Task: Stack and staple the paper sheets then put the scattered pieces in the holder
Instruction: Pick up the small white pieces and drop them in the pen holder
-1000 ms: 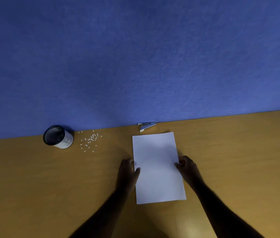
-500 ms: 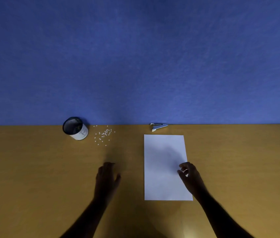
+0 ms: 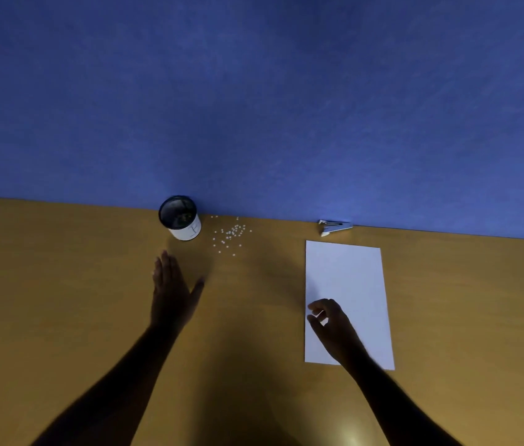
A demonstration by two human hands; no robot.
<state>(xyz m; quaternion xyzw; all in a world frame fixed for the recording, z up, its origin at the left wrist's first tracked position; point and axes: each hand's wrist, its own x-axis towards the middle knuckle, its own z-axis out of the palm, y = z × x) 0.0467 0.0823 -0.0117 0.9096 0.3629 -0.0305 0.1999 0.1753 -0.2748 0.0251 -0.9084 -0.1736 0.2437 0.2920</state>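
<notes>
White paper sheets [image 3: 347, 284] lie stacked flat on the wooden table [image 3: 77, 300], right of centre. A small stapler [image 3: 334, 226] sits just beyond their far edge, against the blue wall. Several tiny white pieces [image 3: 230, 235] lie scattered beside a black-rimmed white holder [image 3: 181, 220] at the back. My left hand [image 3: 170, 291] hovers with straight fingers below the holder, holding nothing. Over the lower left part of the paper, my right hand [image 3: 330, 323] hangs with loosely curled fingers and nothing in it.
A blue wall [image 3: 254, 107] rises directly behind the table's far edge. Bare wood stretches to the left of the holder and to the right of the paper.
Both hands have let go of the paper stack. My left hand has moved left and forward toward the holder and pieces; my right hand has shifted over the paper's left side.
</notes>
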